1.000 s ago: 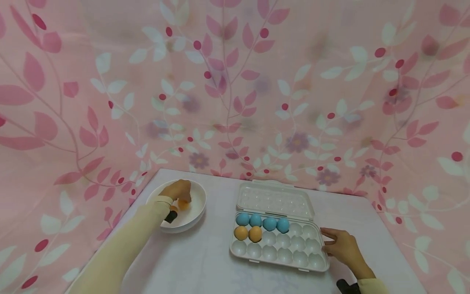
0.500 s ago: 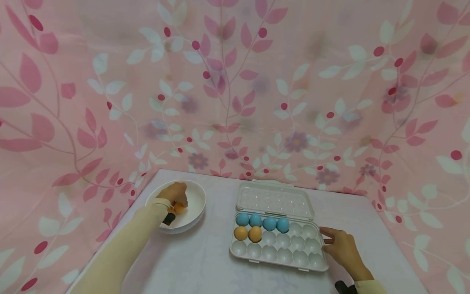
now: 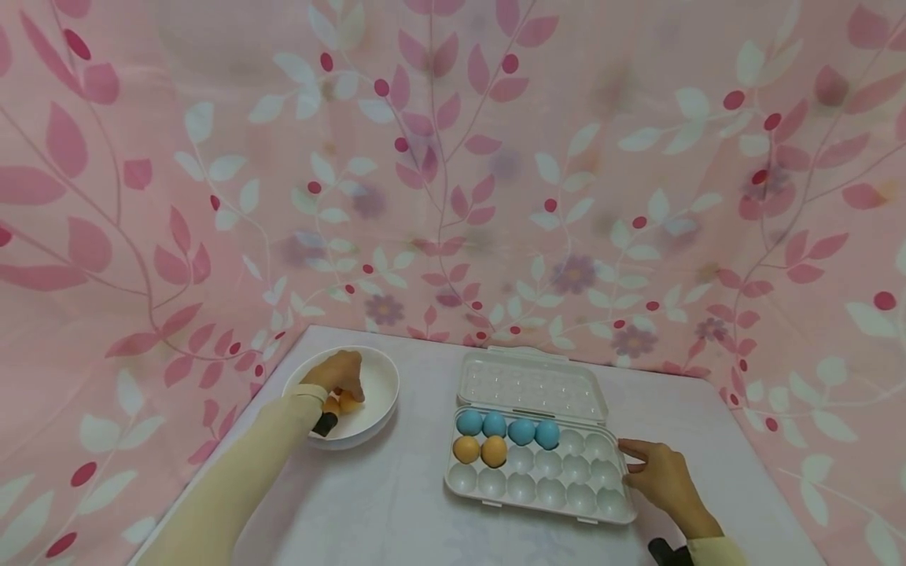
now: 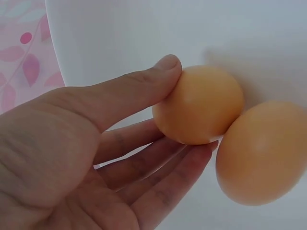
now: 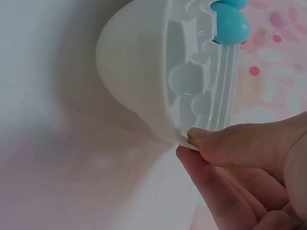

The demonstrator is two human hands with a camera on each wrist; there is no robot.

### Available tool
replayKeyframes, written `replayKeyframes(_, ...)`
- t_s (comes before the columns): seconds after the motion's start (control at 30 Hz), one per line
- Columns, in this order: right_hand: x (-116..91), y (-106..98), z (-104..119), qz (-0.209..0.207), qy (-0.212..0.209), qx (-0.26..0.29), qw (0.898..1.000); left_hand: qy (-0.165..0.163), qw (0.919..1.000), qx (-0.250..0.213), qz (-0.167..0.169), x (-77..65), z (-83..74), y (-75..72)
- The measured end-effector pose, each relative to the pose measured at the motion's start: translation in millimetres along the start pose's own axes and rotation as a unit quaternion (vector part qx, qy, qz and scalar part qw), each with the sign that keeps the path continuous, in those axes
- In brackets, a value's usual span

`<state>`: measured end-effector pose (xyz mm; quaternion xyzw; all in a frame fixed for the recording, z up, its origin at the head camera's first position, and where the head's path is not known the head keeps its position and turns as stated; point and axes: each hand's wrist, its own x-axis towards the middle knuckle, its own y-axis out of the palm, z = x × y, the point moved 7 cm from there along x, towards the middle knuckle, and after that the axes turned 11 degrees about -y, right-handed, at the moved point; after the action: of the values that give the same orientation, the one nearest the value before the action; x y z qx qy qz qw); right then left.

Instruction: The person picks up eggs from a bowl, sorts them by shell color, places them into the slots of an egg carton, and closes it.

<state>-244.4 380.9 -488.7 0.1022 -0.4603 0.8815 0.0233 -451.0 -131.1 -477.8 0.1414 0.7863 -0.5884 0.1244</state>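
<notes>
So we've got our left hand (image 3: pixel 336 373) down in the white bowl (image 3: pixel 381 397), thumb and fingers pinching an orange egg (image 4: pixel 206 108), with another orange egg (image 4: pixel 264 155) touching it. Our right hand (image 3: pixel 660 476) pinches the right edge of the egg box (image 3: pixel 550 494), which sits on the surface (image 3: pixel 418 487) well apart from the bowl, lid (image 3: pixel 529 385) flipped back. Four blue eggs (image 3: pixel 521 431) fill the left of its back row, with two yellowish-orange ones (image 3: pixel 494 451) just in front.
</notes>
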Motion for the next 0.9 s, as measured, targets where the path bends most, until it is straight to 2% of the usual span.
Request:
replayKeyframes(0.2, 1.2, -0.6, -1.4, -0.003, 0.0, 0.001, 1.0, 0.014, 0.9998, 0.009, -0.01, 1.8, -0.7, -0.1)
replayKeyframes(0.53, -1.3, -4.2, -3.4, -0.001, 0.0, -0.004, 1.0, 0.017, 0.9998, -0.002, -0.01, 3.2, 3.7, 0.8)
replayKeyframes(0.9, -12.0, -5.1, -9.0, 0.053, 0.061, 0.022, 0.997, 0.015, 0.9999, 0.006, -0.005, 0.7, 0.6, 1.5)
